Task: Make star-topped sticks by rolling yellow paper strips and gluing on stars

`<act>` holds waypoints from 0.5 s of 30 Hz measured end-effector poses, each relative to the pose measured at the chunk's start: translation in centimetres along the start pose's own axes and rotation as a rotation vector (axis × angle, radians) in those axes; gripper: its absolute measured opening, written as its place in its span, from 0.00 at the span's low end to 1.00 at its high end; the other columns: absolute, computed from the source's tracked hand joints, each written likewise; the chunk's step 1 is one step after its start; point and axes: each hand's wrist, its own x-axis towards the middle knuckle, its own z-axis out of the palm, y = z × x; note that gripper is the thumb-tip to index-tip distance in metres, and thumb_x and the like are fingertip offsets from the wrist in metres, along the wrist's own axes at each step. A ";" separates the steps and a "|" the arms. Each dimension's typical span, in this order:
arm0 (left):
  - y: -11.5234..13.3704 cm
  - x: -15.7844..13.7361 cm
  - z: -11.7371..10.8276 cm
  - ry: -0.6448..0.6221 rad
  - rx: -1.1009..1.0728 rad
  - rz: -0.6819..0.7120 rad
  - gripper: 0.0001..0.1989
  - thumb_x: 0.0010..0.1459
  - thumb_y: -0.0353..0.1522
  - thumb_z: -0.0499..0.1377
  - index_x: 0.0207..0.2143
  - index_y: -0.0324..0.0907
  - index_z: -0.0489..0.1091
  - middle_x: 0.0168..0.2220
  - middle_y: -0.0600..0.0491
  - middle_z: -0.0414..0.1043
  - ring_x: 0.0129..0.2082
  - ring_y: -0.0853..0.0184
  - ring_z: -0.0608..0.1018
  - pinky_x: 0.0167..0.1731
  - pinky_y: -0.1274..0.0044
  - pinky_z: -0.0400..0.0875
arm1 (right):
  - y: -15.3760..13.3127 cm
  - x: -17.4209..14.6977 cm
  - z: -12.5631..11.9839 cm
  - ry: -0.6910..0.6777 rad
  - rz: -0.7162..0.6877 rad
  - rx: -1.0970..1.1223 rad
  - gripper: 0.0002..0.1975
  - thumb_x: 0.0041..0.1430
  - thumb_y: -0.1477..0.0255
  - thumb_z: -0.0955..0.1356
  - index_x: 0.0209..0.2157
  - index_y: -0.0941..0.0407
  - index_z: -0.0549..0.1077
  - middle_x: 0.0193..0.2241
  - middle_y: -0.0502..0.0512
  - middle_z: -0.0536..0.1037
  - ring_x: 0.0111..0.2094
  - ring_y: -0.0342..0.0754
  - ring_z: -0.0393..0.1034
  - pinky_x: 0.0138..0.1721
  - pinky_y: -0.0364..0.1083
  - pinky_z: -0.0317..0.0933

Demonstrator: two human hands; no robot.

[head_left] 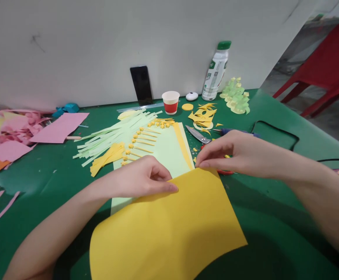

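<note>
A large sheet of yellow paper [169,229] curves toward me above the table's near side. My left hand [147,177] pinches its far edge near the middle, thumb on top. At the far right corner, my right hand [224,151] grips the same sheet between thumb and fingers. Beneath and beyond it lies a pale green sheet [169,149] with a yellow strip [183,144] along its right side. Small yellow paper flowers on thin stems [141,144] are lined up on the green sheet. Scissors [198,135] with red handles lie partly hidden behind my right hand.
Pale green strips [119,130] and yellow strips [108,157] lie left of centre. Pink paper [60,127] and scraps cover the far left. Along the wall stand a phone [141,85], a paper cup [171,103] and a bottle [216,72]. A black cord [286,130] runs at right.
</note>
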 end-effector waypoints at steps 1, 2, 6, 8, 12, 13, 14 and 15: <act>0.1 0.0 0.0 -0.011 0.015 0.005 0.20 0.54 0.39 0.52 0.15 0.40 0.50 0.15 0.60 0.45 0.16 0.76 0.51 0.15 0.80 0.45 | -0.1 0.1 0.3 0.017 0.004 -0.013 0.10 0.52 0.70 0.63 0.27 0.57 0.76 0.18 0.48 0.73 0.18 0.37 0.60 0.19 0.39 0.52; 0.1 0.0 0.1 -0.020 0.031 0.011 0.19 0.54 0.39 0.52 0.16 0.40 0.51 0.16 0.60 0.46 0.17 0.76 0.52 0.16 0.80 0.46 | -0.1 0.2 0.5 0.036 0.005 -0.026 0.10 0.52 0.70 0.63 0.27 0.58 0.76 0.19 0.48 0.74 0.19 0.38 0.62 0.20 0.39 0.53; 0.1 0.2 0.2 -0.036 0.080 0.008 0.15 0.56 0.38 0.50 0.20 0.39 0.58 0.19 0.59 0.52 0.19 0.75 0.56 0.18 0.81 0.49 | 0.0 0.6 1.3 -0.020 -0.003 -0.040 0.10 0.51 0.71 0.63 0.29 0.57 0.76 0.27 0.49 0.77 0.26 0.40 0.67 0.25 0.39 0.57; -0.1 0.4 0.4 -0.026 0.074 0.013 0.15 0.56 0.39 0.50 0.22 0.39 0.61 0.20 0.59 0.54 0.20 0.74 0.58 0.18 0.82 0.50 | 0.0 0.7 1.8 -0.054 0.002 -0.023 0.09 0.51 0.72 0.64 0.27 0.57 0.76 0.25 0.48 0.76 0.24 0.39 0.65 0.24 0.38 0.55; -0.5 1.0 1.2 0.058 0.016 0.048 0.19 0.57 0.44 0.49 0.21 0.39 0.61 0.19 0.59 0.49 0.19 0.75 0.54 0.16 0.82 0.47 | -0.5 0.8 3.1 -0.033 0.055 0.052 0.10 0.49 0.73 0.63 0.25 0.59 0.76 0.19 0.49 0.74 0.20 0.38 0.60 0.20 0.39 0.52; -0.5 1.0 1.3 0.070 0.003 0.058 0.20 0.57 0.44 0.49 0.20 0.39 0.60 0.18 0.60 0.48 0.18 0.76 0.53 0.16 0.82 0.46 | -0.7 0.8 3.2 -0.024 0.062 0.066 0.10 0.49 0.73 0.63 0.25 0.59 0.77 0.19 0.49 0.74 0.20 0.38 0.60 0.20 0.38 0.52; -0.5 0.9 1.4 0.072 -0.007 0.064 0.20 0.57 0.44 0.49 0.20 0.38 0.60 0.18 0.60 0.47 0.18 0.76 0.52 0.15 0.82 0.46 | -0.8 0.8 3.2 -0.009 0.063 0.075 0.10 0.49 0.73 0.63 0.25 0.59 0.77 0.19 0.49 0.75 0.20 0.38 0.61 0.20 0.38 0.52; -0.5 0.8 1.2 0.075 -0.014 0.066 0.20 0.57 0.43 0.50 0.20 0.38 0.62 0.18 0.60 0.47 0.18 0.76 0.52 0.15 0.83 0.46 | -0.8 0.7 3.0 0.010 0.058 0.077 0.10 0.48 0.73 0.64 0.24 0.59 0.77 0.20 0.49 0.75 0.21 0.38 0.61 0.20 0.38 0.53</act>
